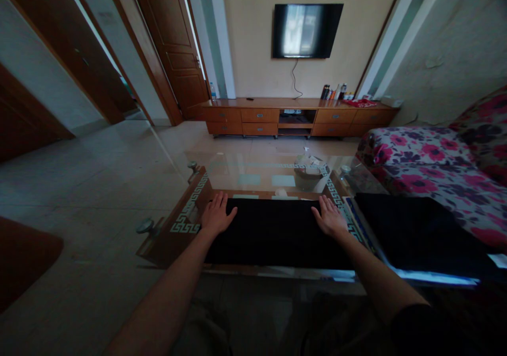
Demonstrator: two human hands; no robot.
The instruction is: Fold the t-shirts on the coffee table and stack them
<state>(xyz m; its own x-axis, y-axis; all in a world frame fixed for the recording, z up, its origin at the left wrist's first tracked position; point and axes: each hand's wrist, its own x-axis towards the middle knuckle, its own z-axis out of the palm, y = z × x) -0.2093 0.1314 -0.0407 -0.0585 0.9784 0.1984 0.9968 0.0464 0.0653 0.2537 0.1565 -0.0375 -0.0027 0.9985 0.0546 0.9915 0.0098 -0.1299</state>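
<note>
A black cloth (273, 232) lies spread flat on a glass-topped coffee table (186, 208). My left hand (216, 213) rests palm down on the cloth's far left corner, fingers stretched out. My right hand (329, 216) lies flat on the far right corner, fingers also spread. Neither hand holds anything. A second black cloth (412, 229) lies to the right, apart from both hands.
A small basket (308, 175) with bits in it stands on the table's far side. A floral-covered sofa (435, 171) is at the right. A wooden TV cabinet (293, 115) and a wall TV (307, 30) are ahead. Tiled floor (99, 176) stretches left.
</note>
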